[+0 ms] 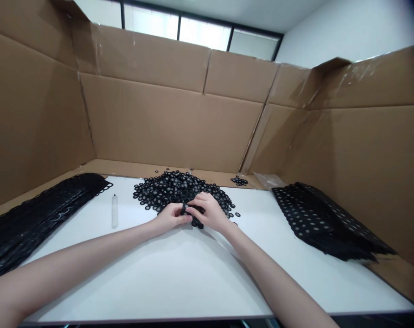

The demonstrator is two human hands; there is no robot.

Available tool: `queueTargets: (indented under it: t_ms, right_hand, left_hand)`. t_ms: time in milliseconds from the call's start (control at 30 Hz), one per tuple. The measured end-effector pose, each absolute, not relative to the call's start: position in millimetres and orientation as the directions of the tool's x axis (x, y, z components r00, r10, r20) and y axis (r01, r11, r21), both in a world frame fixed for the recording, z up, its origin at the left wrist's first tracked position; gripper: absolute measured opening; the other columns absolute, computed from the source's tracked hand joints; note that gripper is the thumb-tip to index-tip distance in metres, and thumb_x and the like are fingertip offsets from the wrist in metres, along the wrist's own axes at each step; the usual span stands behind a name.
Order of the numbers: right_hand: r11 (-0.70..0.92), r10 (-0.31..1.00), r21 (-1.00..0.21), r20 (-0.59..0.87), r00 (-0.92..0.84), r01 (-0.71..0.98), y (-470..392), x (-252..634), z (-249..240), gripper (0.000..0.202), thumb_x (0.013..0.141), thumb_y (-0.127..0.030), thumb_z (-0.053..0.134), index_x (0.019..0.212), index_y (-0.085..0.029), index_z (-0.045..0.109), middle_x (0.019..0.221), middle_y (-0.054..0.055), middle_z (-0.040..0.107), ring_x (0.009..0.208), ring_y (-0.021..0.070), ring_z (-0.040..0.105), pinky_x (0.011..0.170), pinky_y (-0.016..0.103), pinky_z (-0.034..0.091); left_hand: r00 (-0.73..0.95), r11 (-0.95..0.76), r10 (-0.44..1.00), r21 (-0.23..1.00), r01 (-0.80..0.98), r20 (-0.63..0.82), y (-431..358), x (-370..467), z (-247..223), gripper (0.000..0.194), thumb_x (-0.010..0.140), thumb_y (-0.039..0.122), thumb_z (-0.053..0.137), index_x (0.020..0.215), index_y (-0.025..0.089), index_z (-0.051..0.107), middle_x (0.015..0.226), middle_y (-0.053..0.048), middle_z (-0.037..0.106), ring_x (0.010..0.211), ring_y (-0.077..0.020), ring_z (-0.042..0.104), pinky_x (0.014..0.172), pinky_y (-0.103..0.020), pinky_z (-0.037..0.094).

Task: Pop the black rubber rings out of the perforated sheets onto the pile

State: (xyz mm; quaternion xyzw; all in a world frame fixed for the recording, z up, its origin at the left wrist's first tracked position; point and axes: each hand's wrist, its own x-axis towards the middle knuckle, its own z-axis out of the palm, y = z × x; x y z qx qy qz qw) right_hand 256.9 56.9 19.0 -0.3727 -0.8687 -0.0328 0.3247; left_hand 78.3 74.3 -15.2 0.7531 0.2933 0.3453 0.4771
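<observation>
A heap of small black rings with pale centres (174, 184) lies at the back of the white table. At its front edge my two hands meet. My left hand (171, 217) pinches a small black ring (184, 209) between thumb and fingers. My right hand (209, 213) closes in from the other side, its thumb and fingertips at the same ring. Several loose black rings (197, 223) show just under the right hand. Its palm side is partly hidden, so anything else held there cannot be made out.
Black perforated strips (56, 205) are stacked at the left, with a whitish tube with a dark tip (115, 212) beside them. Black sheets with pale dots (316, 218) lie at right. A small ring cluster (239, 181) sits behind. Cardboard walls (172, 120) enclose the table (159, 282).
</observation>
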Motion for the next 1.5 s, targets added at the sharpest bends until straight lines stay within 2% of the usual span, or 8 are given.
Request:
queueTargets:
  t_ms: [100, 333, 633, 833, 1033, 1200, 1400, 1500]
  right_hand:
    - [0.722, 0.623, -0.164, 0.577, -0.529, 0.672, 56, 256, 21, 0.026, 0.084, -0.040, 0.053, 0.076, -0.019, 0.065, 0.065, 0.003, 0.062, 0.071, 0.0154, 0.050, 0.069, 0.031, 0.034]
    - [0.725, 0.621, -0.107, 0.528, -0.579, 0.680, 54, 249, 21, 0.040, 0.086, -0.045, 0.048, 0.058, -0.017, 0.053, 0.059, 0.002, 0.058, 0.070, 0.0136, 0.047, 0.069, 0.029, 0.029]
    - [0.707, 0.627, -0.066, 0.519, -0.581, 0.704, 51, 241, 15, 0.043, 0.095, -0.031, 0.031, 0.061, -0.017, 0.053, 0.064, 0.003, 0.061, 0.069, 0.0134, 0.049, 0.072, 0.031, 0.029]
    - [0.664, 0.690, -0.235, 0.558, -0.461, 0.710, 55, 241, 11, 0.041, 0.095, -0.029, 0.030, 0.070, -0.019, 0.061, 0.065, 0.002, 0.063, 0.066, 0.0127, 0.051, 0.072, 0.032, 0.030]
    - [0.715, 0.676, -0.249, 0.486, -0.554, 0.653, 56, 250, 16, 0.033, 0.091, -0.037, 0.040, 0.075, -0.019, 0.063, 0.070, 0.002, 0.063, 0.074, 0.0135, 0.052, 0.070, 0.029, 0.031]
    - [0.695, 0.696, -0.284, 0.496, -0.520, 0.660, 58, 248, 11, 0.040, 0.093, -0.031, 0.034, 0.064, -0.017, 0.057, 0.063, 0.002, 0.060, 0.068, 0.0130, 0.051, 0.068, 0.028, 0.033]
    - [0.609, 0.782, -0.479, 0.496, -0.377, 0.632, 60, 244, 4, 0.046, 0.092, -0.038, 0.030, 0.055, -0.018, 0.047, 0.053, -0.001, 0.052, 0.051, 0.0108, 0.045, 0.052, 0.024, 0.032]
    - [0.636, 0.750, -0.402, 0.522, -0.406, 0.658, 56, 242, 8, 0.042, 0.091, -0.036, 0.034, 0.058, -0.018, 0.051, 0.056, -0.001, 0.056, 0.058, 0.0119, 0.049, 0.060, 0.025, 0.034]
  left_hand:
    - [0.578, -0.430, 0.775, 0.883, 0.185, 0.256, 72, 79, -14, 0.028, 0.071, 0.039, 0.064, 0.073, 0.012, 0.057, 0.060, 0.004, 0.049, 0.056, -0.0092, 0.041, 0.052, -0.021, 0.029]
    - [0.625, -0.294, 0.762, 0.951, 0.097, 0.172, 65, 80, -12, 0.025, 0.073, 0.036, 0.062, 0.068, 0.012, 0.058, 0.055, 0.000, 0.059, 0.051, -0.0121, 0.055, 0.054, -0.023, 0.042]
    - [0.616, -0.325, 0.763, 0.940, 0.103, 0.196, 68, 78, -12, 0.029, 0.077, 0.037, 0.058, 0.070, 0.010, 0.066, 0.046, -0.001, 0.058, 0.044, -0.0103, 0.051, 0.048, -0.020, 0.039]
    - [0.623, -0.318, 0.756, 0.945, 0.080, 0.201, 67, 77, -10, 0.032, 0.076, 0.039, 0.059, 0.061, 0.011, 0.060, 0.046, -0.001, 0.058, 0.042, -0.0084, 0.047, 0.046, -0.020, 0.034]
    - [0.562, -0.307, 0.800, 0.949, 0.079, 0.212, 69, 77, -12, 0.035, 0.075, 0.039, 0.060, 0.054, 0.012, 0.053, 0.046, -0.001, 0.057, 0.043, -0.0093, 0.049, 0.046, -0.020, 0.035]
    - [0.585, -0.300, 0.780, 0.953, 0.038, 0.223, 68, 77, -11, 0.036, 0.076, 0.041, 0.059, 0.057, 0.012, 0.052, 0.048, -0.001, 0.057, 0.042, -0.0086, 0.049, 0.044, -0.020, 0.035]
    - [0.602, -0.286, 0.772, 0.957, 0.047, 0.202, 68, 76, -12, 0.032, 0.076, 0.042, 0.059, 0.067, 0.011, 0.057, 0.052, 0.000, 0.058, 0.039, -0.0069, 0.046, 0.041, -0.019, 0.034]
    - [0.565, -0.288, 0.799, 0.956, 0.054, 0.209, 69, 77, -13, 0.032, 0.075, 0.041, 0.060, 0.065, 0.011, 0.056, 0.049, 0.001, 0.056, 0.039, -0.0072, 0.046, 0.041, -0.019, 0.035]
